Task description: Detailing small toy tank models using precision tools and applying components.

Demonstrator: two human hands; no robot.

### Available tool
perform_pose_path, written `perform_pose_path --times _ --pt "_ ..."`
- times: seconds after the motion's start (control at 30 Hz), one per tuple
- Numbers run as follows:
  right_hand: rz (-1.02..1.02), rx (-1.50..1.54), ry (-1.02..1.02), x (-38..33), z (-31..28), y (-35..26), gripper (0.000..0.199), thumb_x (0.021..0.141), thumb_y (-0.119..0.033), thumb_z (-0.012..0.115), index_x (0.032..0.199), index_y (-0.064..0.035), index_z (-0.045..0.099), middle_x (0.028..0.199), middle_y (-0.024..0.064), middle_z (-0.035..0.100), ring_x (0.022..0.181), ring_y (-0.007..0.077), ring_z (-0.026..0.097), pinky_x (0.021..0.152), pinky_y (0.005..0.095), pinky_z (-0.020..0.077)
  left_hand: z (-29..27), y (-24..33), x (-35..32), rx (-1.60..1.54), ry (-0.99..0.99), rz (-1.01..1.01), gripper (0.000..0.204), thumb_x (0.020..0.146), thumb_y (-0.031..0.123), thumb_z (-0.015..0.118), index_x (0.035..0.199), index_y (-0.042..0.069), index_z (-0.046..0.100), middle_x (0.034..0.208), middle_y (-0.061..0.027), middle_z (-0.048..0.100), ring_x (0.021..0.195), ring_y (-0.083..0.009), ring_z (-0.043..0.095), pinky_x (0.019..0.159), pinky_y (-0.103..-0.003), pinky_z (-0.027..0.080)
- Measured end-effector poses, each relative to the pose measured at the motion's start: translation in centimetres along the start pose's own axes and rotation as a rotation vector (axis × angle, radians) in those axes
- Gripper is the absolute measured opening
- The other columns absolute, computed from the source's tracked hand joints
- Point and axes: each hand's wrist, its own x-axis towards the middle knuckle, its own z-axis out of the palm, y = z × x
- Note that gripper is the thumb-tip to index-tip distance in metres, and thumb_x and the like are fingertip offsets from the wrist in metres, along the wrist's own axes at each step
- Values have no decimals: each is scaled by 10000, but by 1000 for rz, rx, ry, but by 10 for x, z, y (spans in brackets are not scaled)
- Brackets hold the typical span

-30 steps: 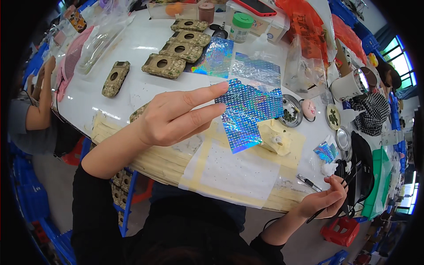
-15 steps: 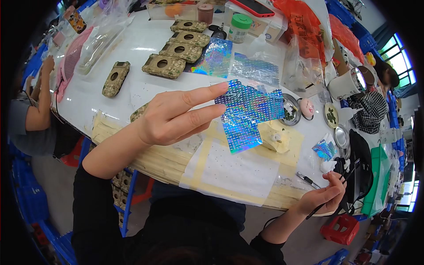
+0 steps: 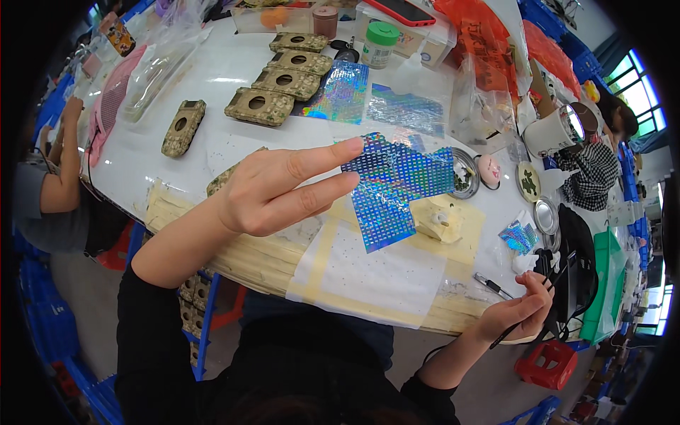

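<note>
My left hand (image 3: 276, 191) is raised over the table with its index and middle fingers stretched out. They pinch one edge of a blue holographic sheet (image 3: 397, 188) with a notched outline. Below the sheet lie a white paper (image 3: 375, 276) framed with yellowish tape and a small cream-coloured piece (image 3: 439, 216). My right hand (image 3: 520, 312) rests at the table's near edge on the right, its fingers closed on a thin dark tool (image 3: 511, 327).
Several camouflage-patterned cases (image 3: 258, 106) and two more holographic sheets (image 3: 340, 92) lie farther back. Round metal dishes (image 3: 464, 173), a green-lidded jar (image 3: 380, 42) and plastic bags crowd the right and back. Another person (image 3: 57, 184) sits at the left, one more at the right (image 3: 602, 156).
</note>
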Motion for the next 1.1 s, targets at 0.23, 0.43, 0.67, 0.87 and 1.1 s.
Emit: perform_pose_path --times 0.23,0.43,0.67,0.87,1.1 --pt "26 44 29 -1 2 -2 368 969 -208 362 807 55 564 726 125 530 661 188 483 614 282 393 1 -1 2 -25 27 29 357 602 -17 704 954 19 661 1113 -201 606 830 -224 643 617 -253 497" --pt "22 6 -16 -1 0 -1 330 963 -206 344 842 38 531 705 123 538 664 225 464 579 300 369 -2 1 0 -9 -6 27 344 608 -18 702 947 16 663 1112 -202 606 835 -227 641 623 -255 499" --pt "162 112 24 -7 4 -1 508 989 -392 285 933 22 573 758 118 601 698 172 560 683 278 435 2 3 2 -75 56 45 321 613 -27 692 932 -2 660 1074 -211 617 853 -244 646 650 -268 519" --pt "250 186 -214 0 15 -28 519 953 -458 343 915 22 537 749 152 649 751 202 624 800 343 465 -1 6 1 -74 78 78 303 622 -41 675 922 -2 658 1078 -212 614 861 -252 646 663 -277 524" --pt "540 835 -462 14 43 -98 241 803 39 615 861 -15 387 953 200 582 836 206 621 740 287 515 -23 44 -11 -155 58 -38 305 643 -28 668 943 26 657 1097 -196 608 822 -230 646 643 -271 520"
